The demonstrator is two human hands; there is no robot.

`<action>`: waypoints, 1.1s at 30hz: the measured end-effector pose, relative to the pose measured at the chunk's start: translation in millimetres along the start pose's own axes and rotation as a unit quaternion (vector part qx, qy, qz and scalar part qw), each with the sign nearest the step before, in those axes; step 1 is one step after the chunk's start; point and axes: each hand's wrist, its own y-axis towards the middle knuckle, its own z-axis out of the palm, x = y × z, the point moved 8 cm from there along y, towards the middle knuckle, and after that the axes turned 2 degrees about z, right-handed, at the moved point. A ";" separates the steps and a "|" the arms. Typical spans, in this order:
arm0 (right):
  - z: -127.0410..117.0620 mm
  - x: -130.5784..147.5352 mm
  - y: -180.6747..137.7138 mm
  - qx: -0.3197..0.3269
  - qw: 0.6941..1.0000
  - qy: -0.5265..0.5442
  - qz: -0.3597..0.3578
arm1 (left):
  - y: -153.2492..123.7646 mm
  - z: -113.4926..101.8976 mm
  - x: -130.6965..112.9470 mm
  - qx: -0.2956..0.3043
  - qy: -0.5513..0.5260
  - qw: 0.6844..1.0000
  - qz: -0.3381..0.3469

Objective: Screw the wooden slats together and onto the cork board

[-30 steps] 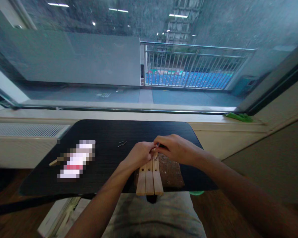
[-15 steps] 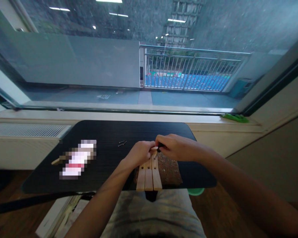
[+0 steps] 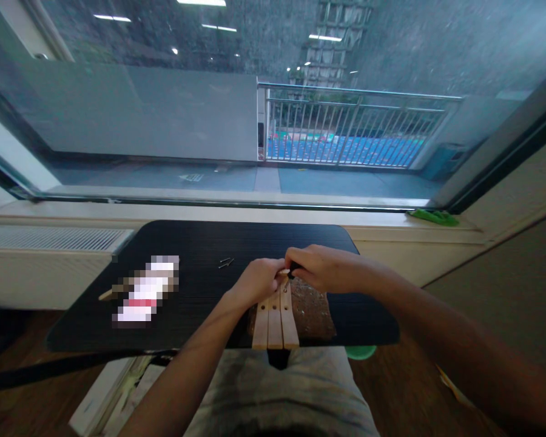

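Grasping three slats (image 3: 275,328) with the left hand (image 3: 259,282), just below the middle of the frame, with curled fingers over the far part. Pinching a dark handle (image 3: 293,268) in the right hand (image 3: 321,268), close beside the left fingertips — cannot make out the far end among the fingers. Can see a row of dark holes across the slats, one in each, and a small metal piece (image 3: 286,290) on the rightmost, too small to name. Can also see a brown board (image 3: 313,312) under the slats and out to the right, by the near edge of a black table (image 3: 200,240). Find a few loose pins (image 3: 226,263) left of the hands, well apart from the slats. Notice a pixelated patch (image 3: 148,285) farther left, with a stick (image 3: 105,296) poking out at its lower left. Look past the table for a radiator (image 3: 50,240) at the left edge of the frame, a green cloth (image 3: 434,216) at right on the sill (image 3: 236,213) — and, through the window, a railing (image 3: 346,127) at upper right.
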 end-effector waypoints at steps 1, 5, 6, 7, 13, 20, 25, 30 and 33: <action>0.5 -0.9 0.6 0.003 1.000 -0.003 0.005 | 0.2 0.2 0.1 0.000 -0.001 1.000 0.000; 1.5 -3.7 4.0 0.012 1.000 -0.017 0.017 | 0.6 -1.0 -0.4 0.002 -0.013 1.000 0.004; 1.5 -3.3 4.9 0.011 1.000 -0.015 0.011 | 0.1 -2.9 -0.9 -0.001 -0.016 1.000 0.007; 1.2 -2.7 5.6 0.008 1.000 -0.013 0.004 | -0.8 -5.6 -1.9 -0.007 -0.020 1.000 0.014; 1.4 -3.4 7.2 0.001 1.000 -0.020 0.004 | -16.0 -33.9 -24.1 -0.072 -0.038 0.987 0.136; 0.5 -1.2 9.8 0.004 1.000 -0.022 -0.003 | -23.4 -47.3 -28.6 -0.099 -0.050 0.991 0.073; -0.2 -4.9 12.0 -0.005 0.999 -0.030 0.012 | -25.0 -40.0 -20.9 -0.066 -0.053 0.996 0.000; -0.4 -7.1 14.9 -0.006 0.999 -0.046 0.027 | -25.1 -33.0 -15.4 -0.044 -0.077 0.996 -0.008; -0.2 -7.5 16.4 0.002 0.998 -0.050 0.040 | -23.8 -32.2 -12.6 -0.044 -0.083 0.995 -0.017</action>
